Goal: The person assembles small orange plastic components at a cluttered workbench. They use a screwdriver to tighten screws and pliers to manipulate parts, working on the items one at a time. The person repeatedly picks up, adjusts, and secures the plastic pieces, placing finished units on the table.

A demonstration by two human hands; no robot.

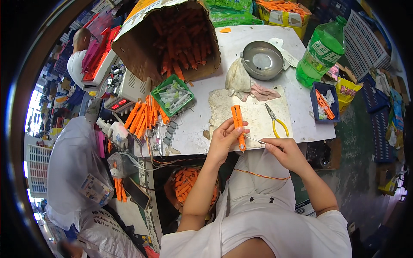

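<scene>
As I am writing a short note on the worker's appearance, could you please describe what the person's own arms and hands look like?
The left hand and right hand are bare, with no gloves. The forearms are uncovered, with no watch or bracelet showing. White short sleeves cover the upper arms.

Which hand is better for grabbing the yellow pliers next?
Probably the right hand: the yellow pliers lie just beyond it, while the left hand is farther away, holding the orange piece. The right holds a thin rod, though.
</scene>
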